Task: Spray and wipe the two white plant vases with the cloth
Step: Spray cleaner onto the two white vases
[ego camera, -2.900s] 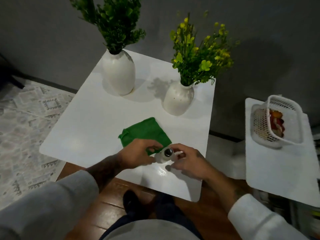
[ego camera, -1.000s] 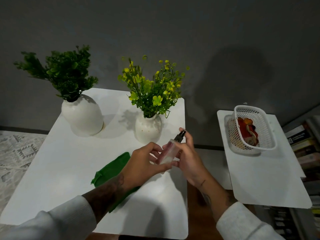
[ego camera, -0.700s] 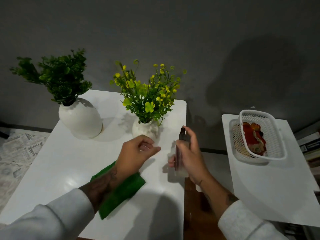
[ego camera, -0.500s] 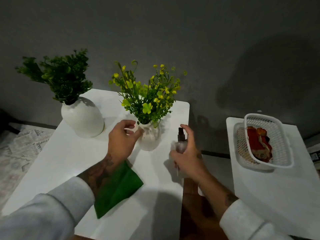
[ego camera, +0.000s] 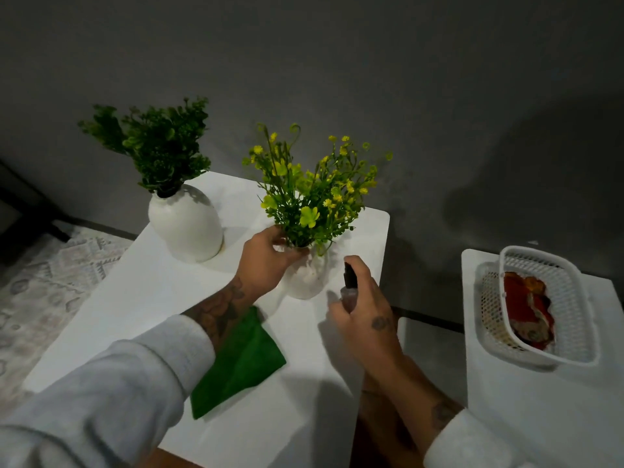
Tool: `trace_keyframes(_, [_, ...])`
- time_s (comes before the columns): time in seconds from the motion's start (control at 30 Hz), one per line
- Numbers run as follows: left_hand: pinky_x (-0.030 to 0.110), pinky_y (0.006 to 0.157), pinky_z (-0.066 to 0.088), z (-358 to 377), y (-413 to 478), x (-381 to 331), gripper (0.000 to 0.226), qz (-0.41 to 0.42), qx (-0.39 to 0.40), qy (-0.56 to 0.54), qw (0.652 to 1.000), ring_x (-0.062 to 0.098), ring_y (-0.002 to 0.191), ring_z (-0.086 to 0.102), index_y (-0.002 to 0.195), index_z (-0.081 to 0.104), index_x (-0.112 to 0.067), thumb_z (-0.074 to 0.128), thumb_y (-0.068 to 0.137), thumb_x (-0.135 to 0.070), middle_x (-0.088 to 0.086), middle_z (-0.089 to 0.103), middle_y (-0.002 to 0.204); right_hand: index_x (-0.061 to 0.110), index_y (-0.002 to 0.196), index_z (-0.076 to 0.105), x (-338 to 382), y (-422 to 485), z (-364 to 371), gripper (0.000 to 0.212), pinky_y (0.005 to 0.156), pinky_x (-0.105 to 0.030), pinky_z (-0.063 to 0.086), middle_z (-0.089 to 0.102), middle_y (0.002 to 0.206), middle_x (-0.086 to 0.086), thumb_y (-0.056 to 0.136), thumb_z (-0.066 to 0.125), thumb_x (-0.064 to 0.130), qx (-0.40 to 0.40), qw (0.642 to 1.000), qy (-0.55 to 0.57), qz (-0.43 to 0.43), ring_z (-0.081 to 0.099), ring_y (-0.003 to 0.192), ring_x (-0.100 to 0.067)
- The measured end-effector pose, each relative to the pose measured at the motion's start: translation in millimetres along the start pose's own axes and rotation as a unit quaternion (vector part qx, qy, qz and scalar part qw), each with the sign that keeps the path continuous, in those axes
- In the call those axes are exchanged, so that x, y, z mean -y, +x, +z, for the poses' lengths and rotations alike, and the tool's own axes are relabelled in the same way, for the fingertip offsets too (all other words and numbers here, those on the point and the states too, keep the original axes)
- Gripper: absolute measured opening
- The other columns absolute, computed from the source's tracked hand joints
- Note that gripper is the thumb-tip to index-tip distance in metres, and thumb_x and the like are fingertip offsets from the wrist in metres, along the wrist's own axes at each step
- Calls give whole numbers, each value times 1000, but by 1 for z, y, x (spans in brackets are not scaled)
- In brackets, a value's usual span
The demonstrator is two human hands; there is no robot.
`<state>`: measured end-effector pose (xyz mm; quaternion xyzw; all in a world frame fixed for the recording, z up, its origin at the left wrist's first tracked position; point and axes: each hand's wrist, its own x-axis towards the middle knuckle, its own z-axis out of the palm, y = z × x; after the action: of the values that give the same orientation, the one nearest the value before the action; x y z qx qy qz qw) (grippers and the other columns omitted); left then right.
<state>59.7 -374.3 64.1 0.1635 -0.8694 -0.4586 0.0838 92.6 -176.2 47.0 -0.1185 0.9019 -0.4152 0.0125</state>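
Note:
Two white vases stand on a white table [ego camera: 141,298]. The larger vase [ego camera: 185,224] at the back left holds a dark green plant. The smaller vase [ego camera: 309,275] holds yellow flowers. My left hand [ego camera: 266,261] grips that smaller vase at its neck and left side. My right hand [ego camera: 364,315] holds a small clear spray bottle [ego camera: 349,288] with a dark nozzle, upright just right of the vase, forefinger on top. A folded green cloth [ego camera: 241,363] lies on the table, partly under my left forearm.
A second white table [ego camera: 540,400] stands to the right with a white mesh basket [ego camera: 570,319] holding something red and orange. A grey wall is behind. A patterned rug [ego camera: 44,282] lies on the floor at left. A gap separates the two tables.
My left hand let go of the bottle, reached forward and closed on the small vase. My right hand kept the bottle, turned it upright and brought it beside the vase.

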Motion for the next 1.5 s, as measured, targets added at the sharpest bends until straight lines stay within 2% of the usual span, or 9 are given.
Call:
trace_keyframes(0.17, [24, 75, 46, -1, 1, 1, 35, 1, 1, 15, 1000, 11, 89, 65, 103, 69, -22, 80, 72, -35, -9, 69, 92, 69, 135, 14, -3, -1, -21, 77, 65, -29, 54, 51, 99, 17, 78, 54, 34, -25, 999, 2, -21, 59, 79, -8])
trace_keyframes(0.4, [22, 80, 38, -5, 7, 0, 40, -23, 47, 26, 998, 12, 99, 59, 112, 68, -22, 77, 76, -35, -2, 68, 110, 63, 132, 25, 1, -11, -31, 69, 67, -37, 57, 50, 98, 15, 77, 52, 32, -10, 997, -6, -83, 56, 82, -7])
trace_keyframes(0.57, [22, 85, 38, -8, 12, 3, 51, -15, 81, 4, 997, 12, 106, 60, 118, 65, -22, 82, 71, -28, -4, 68, 112, 64, 136, 22, 1, -6, -25, 74, 73, -20, 48, 43, 101, 25, 78, 54, 29, -32, 996, 14, -76, 54, 90, 1])
trace_keyframes(0.77, [22, 77, 39, -7, 14, 7, 49, 10, 61, 37, 997, 9, 85, 60, 114, 65, -25, 82, 69, -35, -11, 65, 102, 61, 132, 27, 3, -5, -27, 68, 65, -34, 55, 52, 96, 11, 77, 53, 31, -3, 998, 1, -55, 56, 76, -6])
trace_keyframes(0.93, [11, 72, 41, -6, 12, 9, 49, 8, 47, -4, 999, -6, 84, 58, 111, 67, -31, 83, 65, -37, -17, 65, 94, 58, 136, 25, 1, -4, -27, 72, 80, -37, 54, 52, 92, 10, 82, 59, 25, 10, 999, 38, -18, 54, 80, -6])
trace_keyframes(1.07, [3, 69, 38, -6, 10, 9, 51, 10, 45, -15, 999, 1, 88, 59, 114, 66, -30, 84, 66, -34, -14, 66, 97, 61, 136, 24, 3, -7, -23, 80, 84, -32, 52, 59, 106, 5, 84, 64, 17, 21, 999, 37, -22, 57, 91, -6])
trace_keyframes(1.13, [9, 75, 40, -9, 7, 11, 55, 15, 50, -20, 998, 0, 95, 58, 118, 65, -28, 84, 67, -35, -14, 66, 102, 65, 135, 23, 9, -9, -15, 84, 78, -20, 48, 61, 113, 6, 84, 65, 14, 25, 998, 29, -44, 57, 92, -1])
trace_keyframes(1.23, [20, 88, 45, -25, 4, 23, 59, 6, 64, -20, 998, 2, 109, 57, 124, 63, -24, 82, 69, -35, -11, 64, 118, 60, 138, 24, 24, -7, 2, 84, 81, -24, 49, 61, 119, 8, 82, 66, 14, 40, 997, 33, -55, 60, 96, -6])
trace_keyframes(1.5, [8, 75, 49, -129, 6, 85, 18, -32, -55, -79, 995, -3, 85, 65, 96, 73, -23, 76, 78, -27, -13, 72, 94, 62, 139, 23, 97, 8, 66, 78, 86, -24, 47, 49, 115, 20, 80, 58, 24, 76, 990, 56, -101, 52, 102, 0])
